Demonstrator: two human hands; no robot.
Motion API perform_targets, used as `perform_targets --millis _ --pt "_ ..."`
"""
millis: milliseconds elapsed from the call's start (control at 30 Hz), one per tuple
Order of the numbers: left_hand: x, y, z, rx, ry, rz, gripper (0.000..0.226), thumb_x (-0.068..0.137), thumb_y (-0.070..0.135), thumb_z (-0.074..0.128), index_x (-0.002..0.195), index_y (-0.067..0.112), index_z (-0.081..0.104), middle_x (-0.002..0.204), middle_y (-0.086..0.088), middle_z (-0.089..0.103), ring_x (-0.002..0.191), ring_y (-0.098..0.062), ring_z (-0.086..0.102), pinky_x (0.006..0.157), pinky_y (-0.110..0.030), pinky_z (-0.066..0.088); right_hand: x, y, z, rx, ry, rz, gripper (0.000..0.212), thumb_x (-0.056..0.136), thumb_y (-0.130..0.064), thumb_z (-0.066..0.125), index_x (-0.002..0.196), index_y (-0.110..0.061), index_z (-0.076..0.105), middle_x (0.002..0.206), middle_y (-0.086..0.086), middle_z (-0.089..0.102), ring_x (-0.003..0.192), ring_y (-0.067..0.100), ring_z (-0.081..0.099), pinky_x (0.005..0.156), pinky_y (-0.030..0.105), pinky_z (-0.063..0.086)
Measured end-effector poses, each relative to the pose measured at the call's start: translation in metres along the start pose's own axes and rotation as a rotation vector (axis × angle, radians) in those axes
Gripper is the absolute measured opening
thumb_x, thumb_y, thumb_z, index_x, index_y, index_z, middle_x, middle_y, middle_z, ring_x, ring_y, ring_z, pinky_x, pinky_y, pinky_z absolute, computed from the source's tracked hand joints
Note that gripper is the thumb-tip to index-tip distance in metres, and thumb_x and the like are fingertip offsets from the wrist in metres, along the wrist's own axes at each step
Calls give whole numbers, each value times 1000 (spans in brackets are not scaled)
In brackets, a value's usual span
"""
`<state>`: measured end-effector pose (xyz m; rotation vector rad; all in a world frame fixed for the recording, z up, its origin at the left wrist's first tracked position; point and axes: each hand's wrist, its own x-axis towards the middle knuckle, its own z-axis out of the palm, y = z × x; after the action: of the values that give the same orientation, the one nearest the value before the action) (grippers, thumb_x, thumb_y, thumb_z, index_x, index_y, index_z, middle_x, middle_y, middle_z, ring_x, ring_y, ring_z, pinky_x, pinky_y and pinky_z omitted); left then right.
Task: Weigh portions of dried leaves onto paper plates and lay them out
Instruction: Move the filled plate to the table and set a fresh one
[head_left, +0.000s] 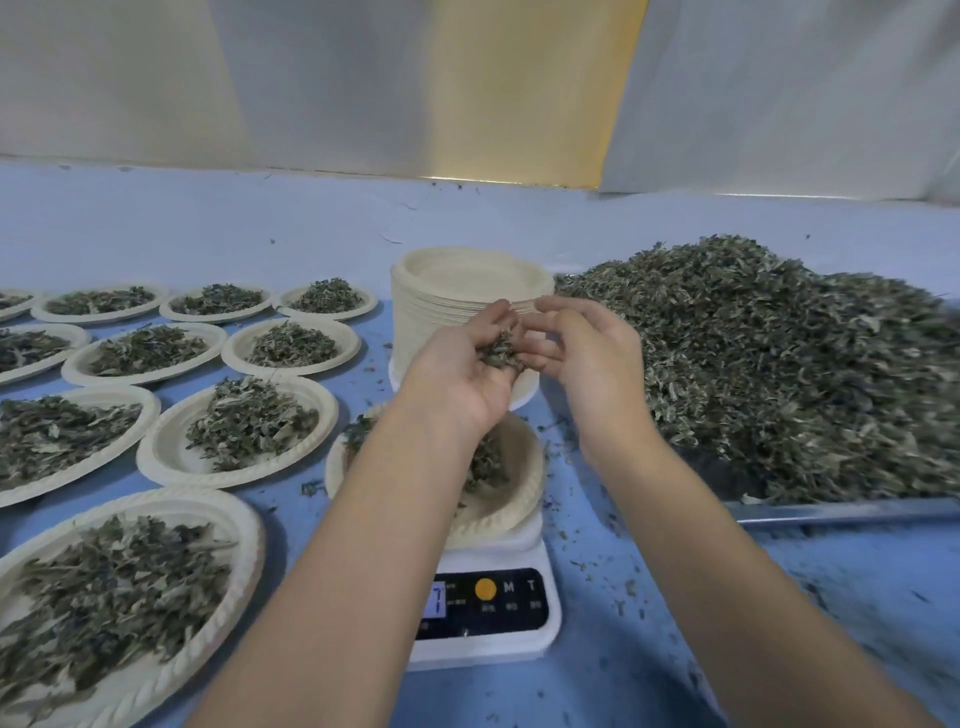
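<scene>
At centre, above the plate (514, 501) on the scale (540, 636), the left hand (462, 371) cups a clump of leaves (501, 352). The right hand (589, 358) touches the clump with its fingertips; whether they pinch it cannot be told. The panel reads "M" and "T", and the display is partly hidden. The pile (779, 364) lies at 3 o'clock, its tray edge (841, 512) near the scale. Filled plates (239, 431) lie at 9 o'clock and the stack (467, 280) at 12. Blue table (260, 218) shows beyond the stack.

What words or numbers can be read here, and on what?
"M": scale panel, right of the orange button.
"T": scale panel, right of the M.
Display: one digit, maybe "7"; the arm hides the rest.
Small print under the buttons: too small to read.
Plates: no text.
</scene>
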<state>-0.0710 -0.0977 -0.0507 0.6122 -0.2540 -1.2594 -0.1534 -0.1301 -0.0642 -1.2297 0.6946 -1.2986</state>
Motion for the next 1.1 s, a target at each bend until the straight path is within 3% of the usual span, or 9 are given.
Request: perform_targets --millis 100,267,467,600,733,867,933,1033,1100 --pt "6 -27 19 31 -46 -21 27 98 -5 30 94 2 56 82 -10 53 67 -14 48 61 -23 39 7 -1 -28 30 180 1 20 93 3 41 96 -3 60 84 12 63 60 13 60 55 22 51" --pt "24 -74 39 87 -6 -105 34 94 -8 42 125 -2 53 84 -6 56 72 -11 53 67 -21 45 16 6 -72 175 329 200 16 94 -7 45 88 -7 60 81 3 58 71 10 55 70 20 47" --pt "29 -114 56 272 6 -265 10 93 17 55 93 7 56 80 -4 53 62 -13 49 50 -22 43 24 12 -103 449 367 367 25 97 -20 39 104 -4 57 91 7 60 72 13 54 59 20 46" --pt "29 -123 58 483 -53 -289 34 95 39 49 108 11 62 118 -4 60 101 -13 51 91 -30 39 28 14 -114 363 439 398 35 96 -21 43 123 -1 54 123 16 59 109 24 59 89 28 47" --pt "27 -123 57 576 -102 -266 50 98 44 34 127 11 57 142 1 47 136 -10 28 113 -38 8 27 14 -116 132 474 380 20 93 -17 43 86 -10 60 129 17 57 125 30 49 106 41 36" --pt "22 -127 56 525 -132 -298 47 99 44 37 125 11 57 135 -3 49 122 -10 42 91 -28 32 28 17 -114 94 463 375 25 92 -17 45 101 -4 64 124 14 59 121 29 51 105 48 36" --pt "21 -128 56 478 -117 -291 41 100 38 40 129 12 53 114 4 58 103 -7 51 83 -23 38 28 19 -115 113 447 351 21 93 -16 46 85 -11 64 109 5 64 104 17 58 95 42 45" --pt "21 -126 57 487 -74 -259 33 101 31 40 127 15 53 129 5 56 109 -6 43 88 -25 30 27 19 -114 99 445 314 27 93 -14 43 72 -19 59 88 -8 61 77 1 51 70 23 44" --pt "22 -126 55 498 -63 -254 25 100 27 42 114 13 58 128 2 54 106 -8 43 85 -27 33 25 19 -113 82 450 317 24 93 -15 43 76 -18 60 96 -7 61 84 -1 52 92 24 33"
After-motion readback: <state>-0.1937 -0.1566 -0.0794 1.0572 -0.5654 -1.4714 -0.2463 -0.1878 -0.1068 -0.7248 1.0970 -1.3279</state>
